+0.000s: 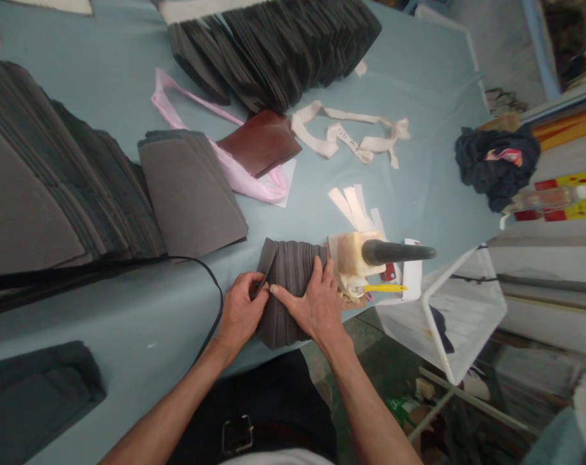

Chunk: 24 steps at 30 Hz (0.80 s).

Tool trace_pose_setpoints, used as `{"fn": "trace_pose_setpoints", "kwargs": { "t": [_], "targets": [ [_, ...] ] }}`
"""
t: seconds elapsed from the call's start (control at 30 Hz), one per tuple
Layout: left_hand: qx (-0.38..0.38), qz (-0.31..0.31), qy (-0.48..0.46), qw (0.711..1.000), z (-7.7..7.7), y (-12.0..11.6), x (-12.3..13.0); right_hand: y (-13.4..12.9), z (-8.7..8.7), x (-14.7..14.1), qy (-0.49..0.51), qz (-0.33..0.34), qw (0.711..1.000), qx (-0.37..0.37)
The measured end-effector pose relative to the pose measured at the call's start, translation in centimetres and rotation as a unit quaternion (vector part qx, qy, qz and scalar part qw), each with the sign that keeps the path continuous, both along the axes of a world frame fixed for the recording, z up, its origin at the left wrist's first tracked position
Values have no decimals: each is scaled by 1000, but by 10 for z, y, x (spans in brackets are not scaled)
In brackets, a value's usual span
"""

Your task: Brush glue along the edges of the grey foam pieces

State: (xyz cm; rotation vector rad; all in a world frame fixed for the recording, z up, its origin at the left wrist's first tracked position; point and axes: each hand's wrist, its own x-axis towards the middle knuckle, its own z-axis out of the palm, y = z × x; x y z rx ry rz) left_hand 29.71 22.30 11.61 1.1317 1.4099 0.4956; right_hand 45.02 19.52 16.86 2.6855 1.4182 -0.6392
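A row of grey fabric pieces (293, 271) stands on edge near the table's front edge, packed tightly side by side. My left hand (247, 303) is at the row's left end, thumb and fingers pinched on the edge of the outermost fabric piece, which leans slightly away from the others. Across the top of the row lies my right hand (316, 300), its thumb stretched toward the left end and its fingers over the right part. Just right of the row sits a beige block (345, 252) with a dark handle (394, 252).
Larger grey stacks (190, 194) stand at left, dark pieces (273, 51) at the back. A pink strip (254, 184), a brown piece (261, 142), a white tied band (329, 139) and a yellow-handled tool (384, 288) lie around. A white bin (428, 323) stands beyond the right edge.
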Motion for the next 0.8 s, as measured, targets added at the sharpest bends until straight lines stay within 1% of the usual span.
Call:
{"fn": "trace_pose_setpoints", "kwargs": {
  "t": [0.13, 0.23, 0.3, 0.4, 0.47, 0.53, 0.57, 0.63, 0.73, 0.8],
  "targets": [
    [-21, 8, -14, 1000, -1, 3, -4, 0, -1, -2, -10, 0, 1000, 1],
    [-46, 45, -17, 998, -1, 9, -15, 0, -1, -1, -4, -4, 1000, 2],
    [-53, 68, -15, 996, 3, 14, -26, -1, 0, 1, 0, -6, 1000, -2],
    [-39, 72, -4, 997, 16, 22, -41, 1, 1, 2, 4, -7, 1000, -16],
    [-16, 56, 1, 998, 29, 27, -48, 2, 3, 2, 8, -7, 1000, -25],
    [-12, 34, -15, 999, 42, 29, -51, 4, 4, 2, 13, -6, 1000, -28],
    [-25, 28, -32, 999, 47, 30, -51, 4, 4, 3, 15, -5, 999, -28],
    [-77, 33, -71, 994, 55, 29, -52, 5, 4, 3, 12, 0, 1000, -28],
    [-161, 74, -108, 978, 63, 26, -56, 4, 2, 3, -1, 11, 1000, -28],
    [-197, 92, -118, 969, 68, 23, -60, 3, 0, 4, -5, 12, 1000, -21]
  ]
}}
